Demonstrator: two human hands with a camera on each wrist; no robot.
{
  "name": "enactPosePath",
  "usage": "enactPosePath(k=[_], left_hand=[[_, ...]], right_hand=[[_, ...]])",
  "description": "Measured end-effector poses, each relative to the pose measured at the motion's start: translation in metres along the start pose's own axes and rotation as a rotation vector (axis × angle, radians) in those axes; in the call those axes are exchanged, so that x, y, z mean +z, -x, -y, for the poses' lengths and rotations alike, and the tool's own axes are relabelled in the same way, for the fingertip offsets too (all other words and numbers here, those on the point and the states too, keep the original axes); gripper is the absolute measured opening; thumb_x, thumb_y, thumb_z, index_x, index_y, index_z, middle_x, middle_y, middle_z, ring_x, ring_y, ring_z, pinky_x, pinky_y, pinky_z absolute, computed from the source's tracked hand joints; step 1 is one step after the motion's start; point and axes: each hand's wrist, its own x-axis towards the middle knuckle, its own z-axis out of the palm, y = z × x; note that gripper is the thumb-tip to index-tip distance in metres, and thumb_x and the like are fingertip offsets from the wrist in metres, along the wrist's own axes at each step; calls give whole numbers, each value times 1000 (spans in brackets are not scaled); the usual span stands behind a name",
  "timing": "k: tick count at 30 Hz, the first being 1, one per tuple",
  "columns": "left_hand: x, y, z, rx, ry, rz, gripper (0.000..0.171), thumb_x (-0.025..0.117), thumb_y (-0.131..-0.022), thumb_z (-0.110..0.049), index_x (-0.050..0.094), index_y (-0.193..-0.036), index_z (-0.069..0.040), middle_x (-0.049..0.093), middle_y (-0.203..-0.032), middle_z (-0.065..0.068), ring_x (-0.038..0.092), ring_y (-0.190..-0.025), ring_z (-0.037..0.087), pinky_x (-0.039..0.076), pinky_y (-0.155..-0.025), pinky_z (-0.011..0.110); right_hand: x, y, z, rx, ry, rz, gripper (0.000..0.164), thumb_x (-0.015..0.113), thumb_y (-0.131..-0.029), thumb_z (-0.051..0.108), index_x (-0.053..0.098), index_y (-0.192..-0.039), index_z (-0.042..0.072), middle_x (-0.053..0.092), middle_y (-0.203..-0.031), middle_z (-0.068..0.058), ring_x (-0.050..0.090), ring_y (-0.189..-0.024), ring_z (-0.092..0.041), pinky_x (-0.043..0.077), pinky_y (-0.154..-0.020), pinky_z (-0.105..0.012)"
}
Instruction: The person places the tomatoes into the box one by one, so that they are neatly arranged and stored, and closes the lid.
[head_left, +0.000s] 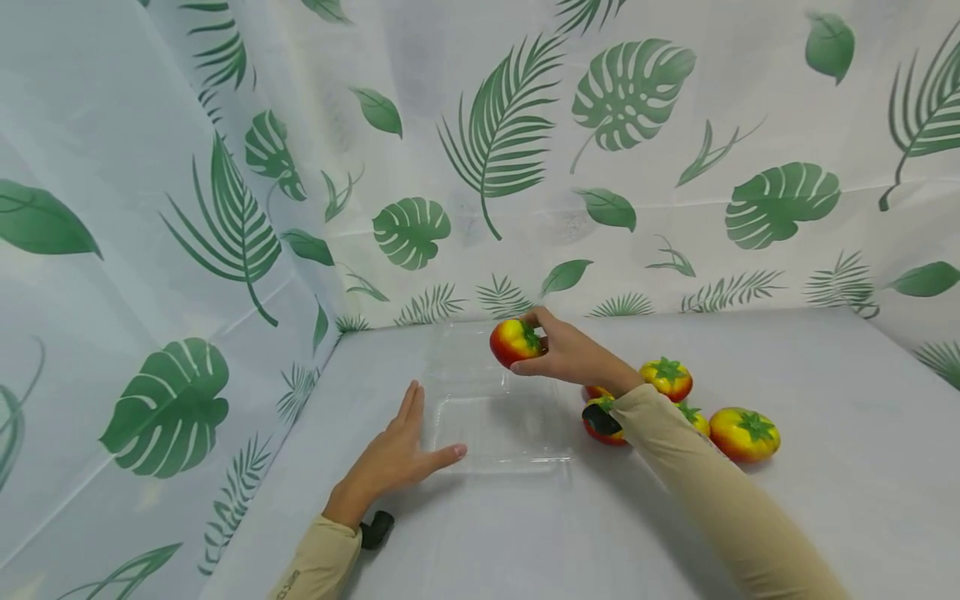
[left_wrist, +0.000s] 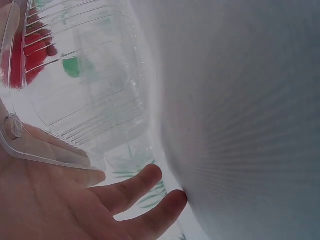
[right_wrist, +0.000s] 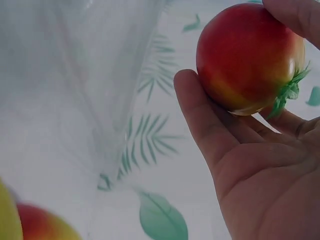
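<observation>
My right hand grips a round red-and-yellow tomato with a green leafy top, between thumb and fingers. It holds the tomato up over the far part of a clear plastic box, whose lid seems folded back. In the right wrist view the tomato sits against the fingers, leaf top toward the palm. My left hand is at the box's left side, fingers extended and thumb pointing right across its near left corner. The left wrist view shows the box's ribbed wall beside the palm.
Several more red-and-yellow tomatoes lie on the white table to the right, partly hidden by my right forearm. A white curtain with green leaf prints stands behind the table and along its left side.
</observation>
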Motion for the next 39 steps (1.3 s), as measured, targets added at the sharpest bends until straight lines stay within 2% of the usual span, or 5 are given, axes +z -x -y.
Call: enactPosePath(k=[5, 11, 19, 31, 39], left_hand=[[-1, 0, -1, -6, 3, 5, 127, 69, -90, -75, 4, -171, -2, -3, -180, 11, 23, -160, 41, 30, -122, 62], [-1, 1, -2, 9, 9, 6, 127, 68, -90, -76, 5, -171, -2, -2, -180, 10, 22, -160, 40, 30, -123, 62], [0, 0, -2, 35, 20, 5, 125, 69, -91, -74, 6, -171, -1, -2, -179, 12, 25, -159, 42, 33, -121, 63], [0, -2, 1, 35, 21, 4, 126, 67, -91, -77, 4, -171, -2, -4, -179, 9, 29, -157, 43, 36, -119, 62], [0, -1, 3, 19, 27, 4, 126, 68, -90, -76, 5, -172, -4, -4, -180, 8, 31, -156, 44, 36, -118, 64]], right_hand=[[18, -8, 7, -9, -31, 20, 76, 83, -91, 24, 40, -151, 7, 54, -146, -18, 55, -130, -39, 50, -110, -54], [42, -20, 10, -78, -4, 49, 78, 81, -94, 23, 41, -160, 9, 52, -153, -16, 51, -133, -36, 49, -111, -54], [68, -36, 14, -96, 52, 70, 71, 85, -92, 23, 49, -151, 9, 61, -138, -8, 58, -122, -28, 55, -104, -45], [87, -45, 21, -99, 166, 49, 65, 90, -90, 22, 53, -141, 7, 67, -124, -8, 63, -109, -26, 57, -99, -42], [98, -49, 21, -121, 290, 46, 70, 93, -86, 33, 55, -139, 7, 57, -123, -14, 63, -102, -28, 59, -96, -43]])
